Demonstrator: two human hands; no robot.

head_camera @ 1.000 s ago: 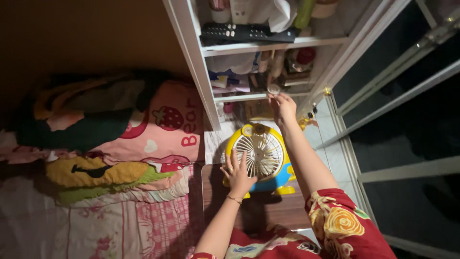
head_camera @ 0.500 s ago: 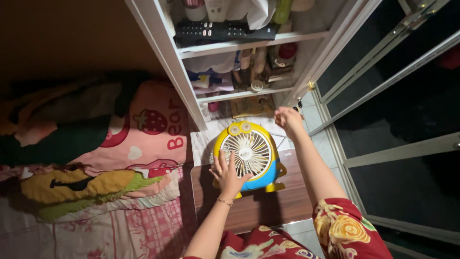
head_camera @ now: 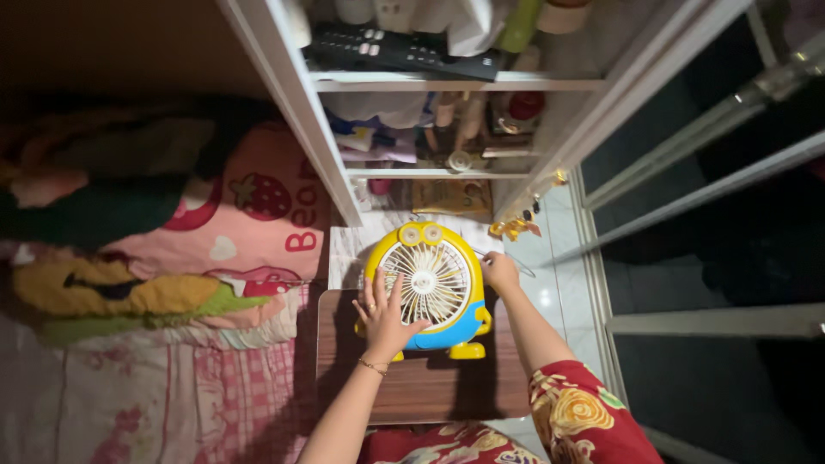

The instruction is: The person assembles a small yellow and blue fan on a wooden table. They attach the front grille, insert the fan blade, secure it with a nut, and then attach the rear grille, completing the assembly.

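Bed (head_camera: 129, 344) fills the left side, heaped with pink bedding and dark clothes. White shelf unit (head_camera: 447, 82) stands at top, crowded; a black remote (head_camera: 395, 53) lies on its upper shelf. Glass doors (head_camera: 713, 172) run down the right side.

Small brown table (head_camera: 412, 391) sits between bed and doors, its left edge against the bed, tiled floor showing to its right and beyond it.

Fan (head_camera: 427, 286): round, yellow body, blue lower part, yellow feet, two round eyes on top, white grille with pale blades. It stands upright at the table's far edge, grille tilted up toward the camera.

Left hand (head_camera: 383, 314): fingers spread flat on the grille's lower left, wrist with thin bracelet, forearm coming up from below. Open, pressing, not clamped.

Right hand (head_camera: 498, 271): at the fan's upper right rim, fingers curled against the casing; cannot tell whether it grips. Red flowered sleeve (head_camera: 584, 412) at the shoulder.

Little room left of the fan; more on the right.
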